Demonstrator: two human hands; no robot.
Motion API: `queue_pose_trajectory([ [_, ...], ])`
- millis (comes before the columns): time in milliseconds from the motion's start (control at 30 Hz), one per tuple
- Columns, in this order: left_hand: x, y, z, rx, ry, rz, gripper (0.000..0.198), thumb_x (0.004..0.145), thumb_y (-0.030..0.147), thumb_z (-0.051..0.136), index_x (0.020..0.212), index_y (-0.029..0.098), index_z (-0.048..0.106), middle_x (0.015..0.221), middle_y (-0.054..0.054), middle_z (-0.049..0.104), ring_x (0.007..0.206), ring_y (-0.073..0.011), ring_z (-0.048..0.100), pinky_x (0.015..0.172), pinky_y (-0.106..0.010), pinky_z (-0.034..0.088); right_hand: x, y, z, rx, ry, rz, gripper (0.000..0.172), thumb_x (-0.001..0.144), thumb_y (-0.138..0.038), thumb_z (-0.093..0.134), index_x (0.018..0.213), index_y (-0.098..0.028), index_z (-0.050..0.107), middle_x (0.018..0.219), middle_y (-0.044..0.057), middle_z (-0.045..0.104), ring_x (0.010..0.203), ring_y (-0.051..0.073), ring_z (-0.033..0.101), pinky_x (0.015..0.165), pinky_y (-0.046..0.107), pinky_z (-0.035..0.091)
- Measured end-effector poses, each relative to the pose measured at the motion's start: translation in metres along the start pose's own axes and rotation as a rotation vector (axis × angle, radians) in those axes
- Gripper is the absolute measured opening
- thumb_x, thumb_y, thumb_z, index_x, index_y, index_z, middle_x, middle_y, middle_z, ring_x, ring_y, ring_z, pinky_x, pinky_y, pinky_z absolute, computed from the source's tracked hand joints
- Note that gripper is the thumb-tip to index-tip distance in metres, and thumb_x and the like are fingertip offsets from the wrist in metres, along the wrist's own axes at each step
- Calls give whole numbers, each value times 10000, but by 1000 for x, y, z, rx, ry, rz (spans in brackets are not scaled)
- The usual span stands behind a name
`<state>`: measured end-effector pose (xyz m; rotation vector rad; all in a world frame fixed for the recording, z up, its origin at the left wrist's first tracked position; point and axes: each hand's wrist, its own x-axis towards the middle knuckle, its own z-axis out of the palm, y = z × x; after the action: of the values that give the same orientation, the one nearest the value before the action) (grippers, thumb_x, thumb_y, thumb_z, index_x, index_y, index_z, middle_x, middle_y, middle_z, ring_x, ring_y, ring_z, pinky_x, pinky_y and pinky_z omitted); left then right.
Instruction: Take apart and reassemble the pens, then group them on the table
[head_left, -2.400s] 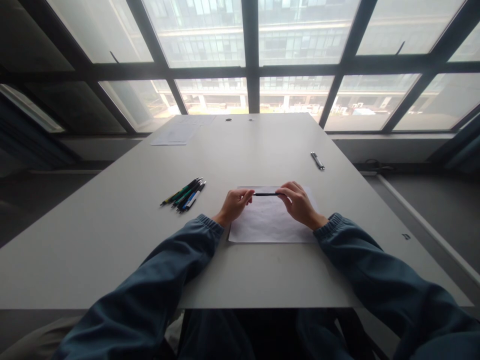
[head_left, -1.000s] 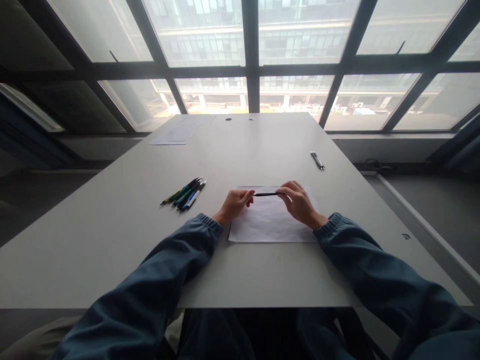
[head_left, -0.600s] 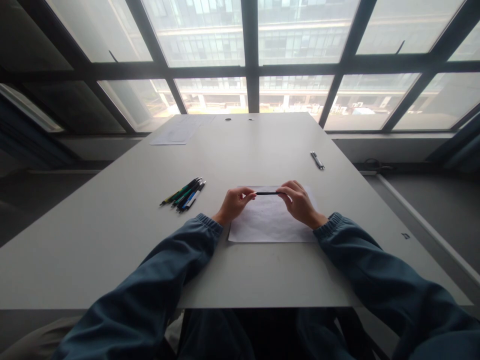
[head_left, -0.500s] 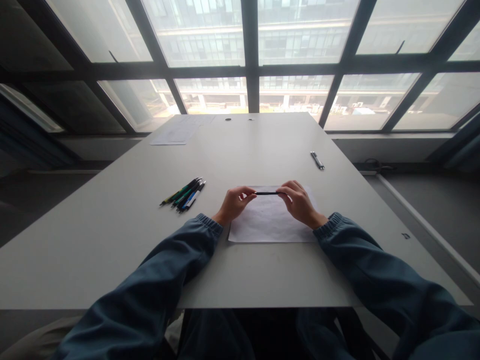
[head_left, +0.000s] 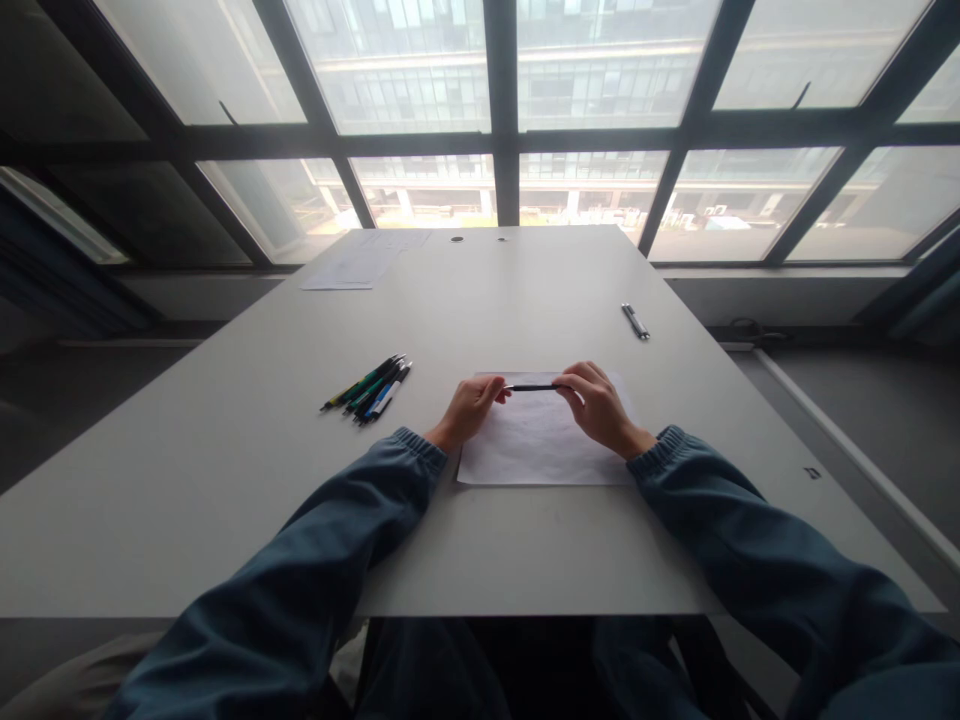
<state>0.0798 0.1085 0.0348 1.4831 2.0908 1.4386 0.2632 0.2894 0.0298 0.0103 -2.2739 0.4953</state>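
Note:
Both hands hold a thin black pen (head_left: 534, 387) level above a white sheet of paper (head_left: 540, 450) on the grey table (head_left: 225, 480). My left hand (head_left: 469, 408) pinches the pen's left end with its fingertips. My right hand (head_left: 598, 402) is curled round the pen's right end, hiding that end. Both wrists rest near the sheet's side edges, in blue sleeves.
A bundle of several pens (head_left: 369, 388), green, black and blue, lies to the left of the hands. A single silver pen (head_left: 635, 321) lies at the far right. More paper sheets (head_left: 352, 268) sit at the far left corner by the windows.
The left fingertips shifted slightly on the pen's end, lifting and then settling back. The pen and the right hand have stayed almost still.

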Motion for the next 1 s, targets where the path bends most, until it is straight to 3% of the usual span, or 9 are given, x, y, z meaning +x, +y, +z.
queue_pose_trajectory([
  [100, -1, -1, 0, 28, -38, -43, 682, 968, 669, 369, 661, 158, 700, 618, -38, 662, 614, -153, 611, 643, -258, 452, 0, 0, 0, 3, -2, 1, 149, 994, -207, 534, 1028, -229, 678, 962, 77, 648, 919, 237, 573, 820, 412, 489],
  [300, -1, 3, 0, 17, -44, -20, 616, 947, 641, 459, 645, 156, 689, 574, -13, 625, 549, -127, 557, 581, -239, 398, 1, 0, 0, 13, -9, 7, 160, 995, -220, 528, 1027, -243, 684, 963, 78, 644, 924, 244, 575, 826, 420, 491],
  [1000, -2, 3, 0, 12, 115, 160, 273, 892, 450, 694, 891, 191, 782, 840, -62, 755, 729, -161, 647, 663, -279, 501, 2, -1, -2, 104, -31, 6, 178, 1012, -248, 493, 1029, -237, 670, 918, 78, 611, 888, 236, 567, 791, 392, 497],
])
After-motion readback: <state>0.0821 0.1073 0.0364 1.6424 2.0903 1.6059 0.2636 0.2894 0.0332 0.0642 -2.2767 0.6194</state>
